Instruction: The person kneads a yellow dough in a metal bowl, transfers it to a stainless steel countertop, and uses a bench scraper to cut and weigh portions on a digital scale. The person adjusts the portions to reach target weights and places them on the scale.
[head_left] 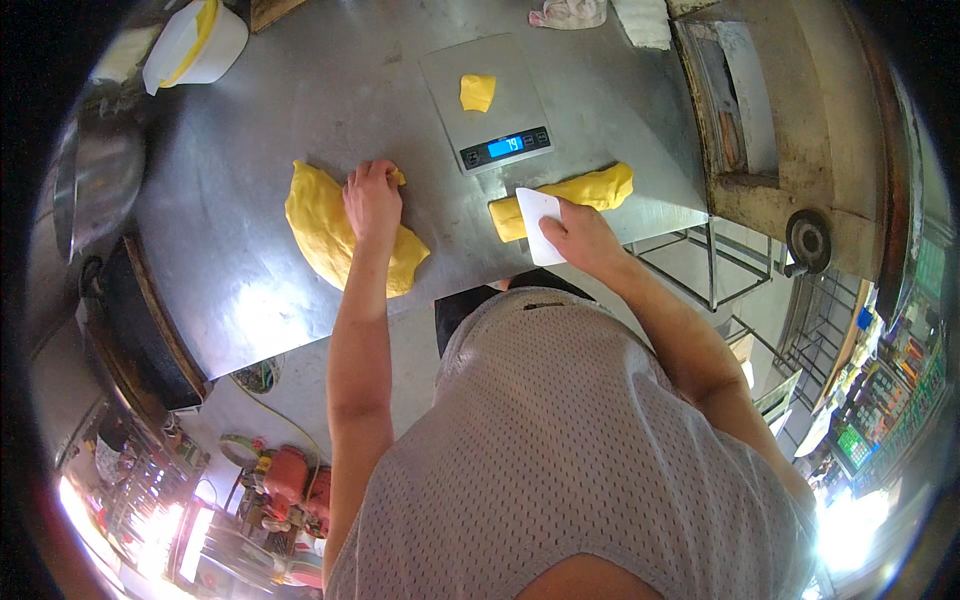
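Observation:
A large slab of yellow dough point(315, 215) lies on the left part of the metal table. My left hand point(373, 195) rests on its right side, fingers curled in, and a bit of dough shows at the fingertips. On the right, near the front edge, lies a long strip of yellow dough point(590, 188). My right hand point(585, 237) grips a white dough scraper point(537, 215), which stands across the strip near its left end. Whether the blade cuts through is hard to see. Farther back, a small piece of dough point(478, 93) sits on a kitchen scale point(452, 65) with a lit blue display.
The metal table point(240, 150) carries a white tub point(215, 45) at the far left. Cloths point(568, 12) lie at the back right. A worn machine with a round knob point(808, 240) stands along the right side, and a wire rack point(700, 265) is below the table edge.

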